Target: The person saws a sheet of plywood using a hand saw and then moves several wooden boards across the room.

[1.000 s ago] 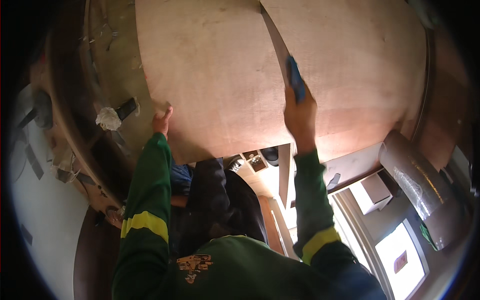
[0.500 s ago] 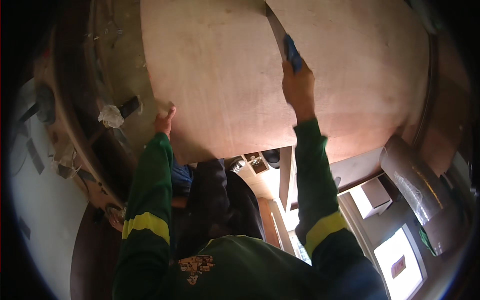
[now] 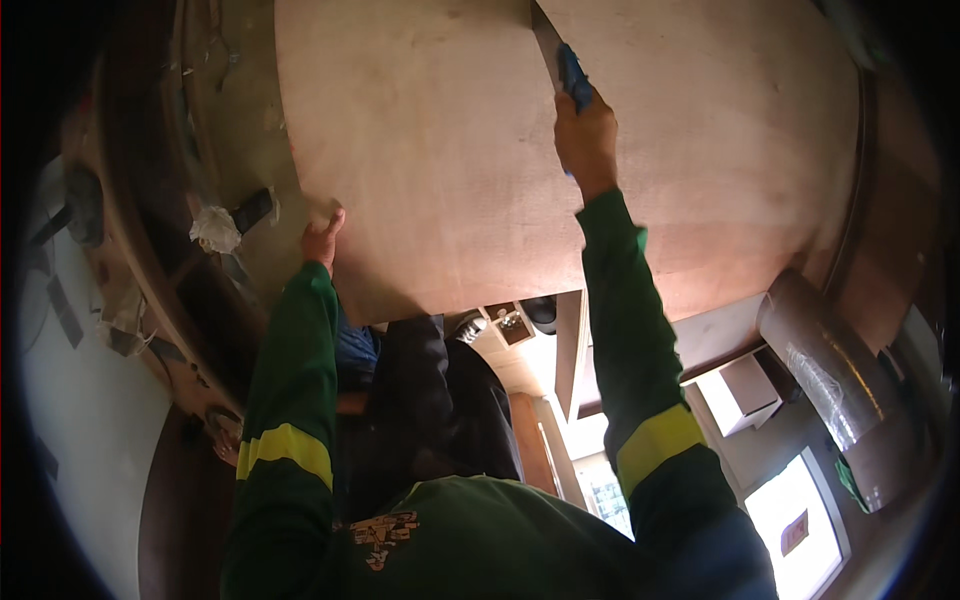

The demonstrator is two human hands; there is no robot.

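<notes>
My right hand (image 3: 586,140) is wrapped round the blue handle (image 3: 573,78) of a handsaw. Its thin blade (image 3: 545,38) slants up to the far edge of view, in line with a cut in the plywood sheet (image 3: 440,180); the blade's far end is out of sight. At the sheet's left edge my left hand (image 3: 322,242) grips the board, thumb on top and the other fingers hidden below. The pale brown sheet spreads wide before me, both sides of the saw.
A crumpled clear plastic piece (image 3: 216,230) lies left of the board beside a dark block (image 3: 254,209). Another person's hand (image 3: 227,447) shows at lower left. A plastic-wrapped brown roll (image 3: 830,360) and a white box (image 3: 740,392) are at right. Below the sheet is a small compartment box (image 3: 512,325).
My right hand and the saw have moved away from me, farther up the sheet. The left hand keeps its hold on the board's edge, nearly unmoved.
</notes>
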